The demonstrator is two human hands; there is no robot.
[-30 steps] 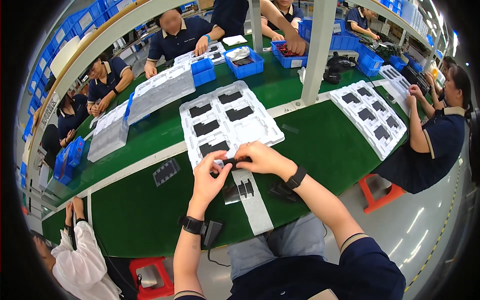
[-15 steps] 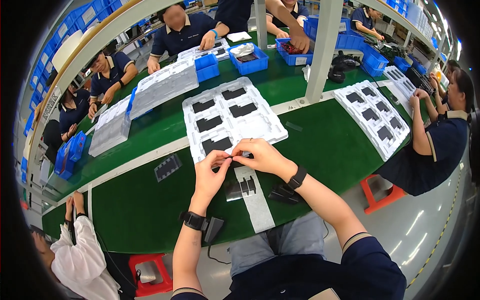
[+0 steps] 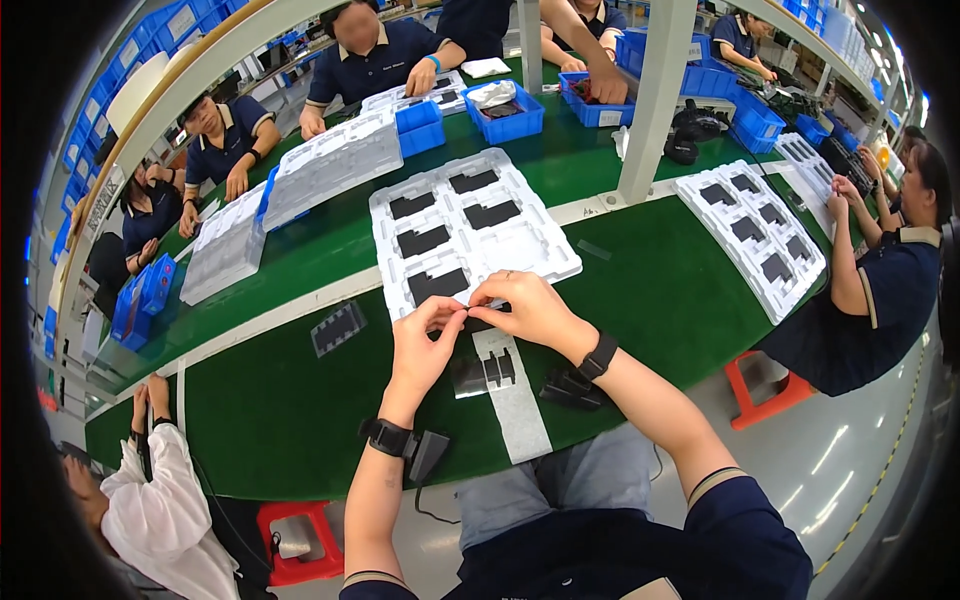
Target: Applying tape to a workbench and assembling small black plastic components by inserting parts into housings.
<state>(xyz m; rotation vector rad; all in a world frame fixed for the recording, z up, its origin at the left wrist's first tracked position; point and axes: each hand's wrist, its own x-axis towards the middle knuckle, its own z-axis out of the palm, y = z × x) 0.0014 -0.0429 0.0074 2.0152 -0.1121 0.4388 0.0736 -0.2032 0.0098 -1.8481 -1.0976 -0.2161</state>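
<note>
My left hand [image 3: 428,340] and my right hand [image 3: 528,312] meet at the fingertips over the near edge of a white moulded tray [image 3: 540,250]. Both are closed in a pinch on a small dark piece, mostly hidden by the fingers; its kind does not show. Dark flat cut-out pieces [image 3: 491,214] lie in several of the tray's pockets. Just below my hands, a clear sheet with black strips [image 3: 485,373] rests across a pale band on the green table [image 3: 270,400].
Another clear sheet with dark marks [image 3: 338,328] lies to the left. A black object [image 3: 570,388] sits near the table edge, right of my hands. A metal post [image 3: 650,120] rises beyond the tray. Co-workers sit around, one by a similar filled tray [image 3: 750,240] at right.
The whole view has shifted slightly. My hands keep the same pinch at nearly the same spot by the tray's near edge.
</note>
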